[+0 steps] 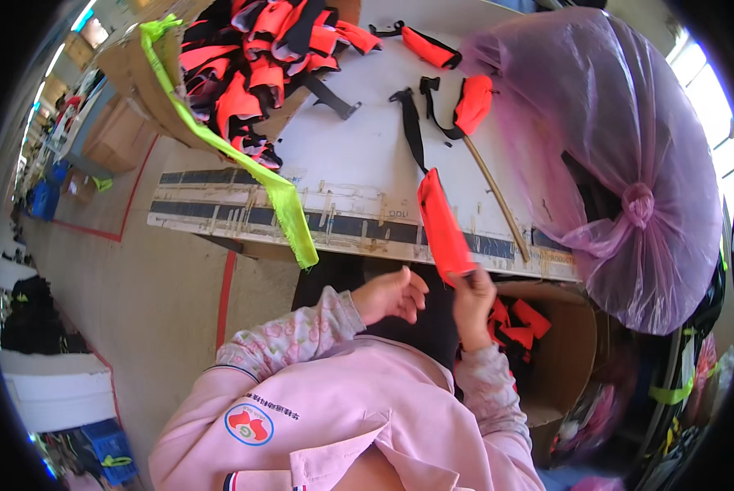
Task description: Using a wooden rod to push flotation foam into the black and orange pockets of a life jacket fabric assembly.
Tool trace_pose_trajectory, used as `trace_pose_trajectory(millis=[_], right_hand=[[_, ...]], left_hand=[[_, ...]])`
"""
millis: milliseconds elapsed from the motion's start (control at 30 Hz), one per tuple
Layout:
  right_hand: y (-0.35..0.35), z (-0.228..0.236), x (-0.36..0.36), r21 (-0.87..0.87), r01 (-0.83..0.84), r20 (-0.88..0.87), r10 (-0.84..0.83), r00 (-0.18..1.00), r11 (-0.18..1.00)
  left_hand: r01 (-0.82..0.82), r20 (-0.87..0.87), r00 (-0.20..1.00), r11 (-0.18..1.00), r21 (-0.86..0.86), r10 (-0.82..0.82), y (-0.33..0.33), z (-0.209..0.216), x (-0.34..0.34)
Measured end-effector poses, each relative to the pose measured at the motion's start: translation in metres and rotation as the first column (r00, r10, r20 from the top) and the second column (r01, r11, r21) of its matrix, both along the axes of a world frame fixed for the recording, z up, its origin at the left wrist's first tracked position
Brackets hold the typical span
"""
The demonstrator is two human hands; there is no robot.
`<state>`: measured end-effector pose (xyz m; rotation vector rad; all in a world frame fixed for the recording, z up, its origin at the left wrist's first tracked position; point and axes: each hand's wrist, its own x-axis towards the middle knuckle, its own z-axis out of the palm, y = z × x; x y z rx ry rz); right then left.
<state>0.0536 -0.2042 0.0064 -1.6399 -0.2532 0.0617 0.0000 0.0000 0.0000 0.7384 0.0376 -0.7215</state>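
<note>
Between the fingers and thumb of my right hand (pixel 473 304) is the near end of a bright orange fabric sleeve with a black strap (pixel 443 229). It hangs over the table's front edge, its strap stretching back across the tabletop. To its left my left hand (pixel 390 295) is held in the air, fingers apart and slightly curled, with nothing in it. Two similar orange pieces with black straps, a nearer one (pixel 474 105) and a farther one (pixel 429 47), lie on the white table (pixel 359 155). A thin wooden stick (pixel 498 199) lies beside them.
A heap of orange and black pieces (pixel 256 74) fills the back left, beside cardboard draped with a yellow-green strip (pixel 281 204). A large tied purple plastic bag (pixel 629 147) bulges at right. Below the table edge, a cardboard box (pixel 559 368) holds more orange pieces.
</note>
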Motion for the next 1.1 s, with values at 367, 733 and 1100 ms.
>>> trace_pose_trajectory(millis=[367,733,1100], right_hand=[[-0.029,-0.013,-0.037,0.706,0.102,-0.431,0.311,0.847,0.701],[-0.024,-0.028,-0.04,0.695,0.19,-0.538,0.326,0.777,0.694],[-0.065,0.003,0.021,-0.371,-0.521,-0.373,0.39,0.842,0.769]], left_hand=[[-0.44,0.276,0.812,0.851,-0.288,0.514,-0.006,0.085,0.054],[-0.569,0.233,0.763,0.798,-0.197,0.602,-0.023,0.082,0.043],[-0.57,0.365,0.736,0.813,-0.123,0.571,-0.007,0.086,0.045]])
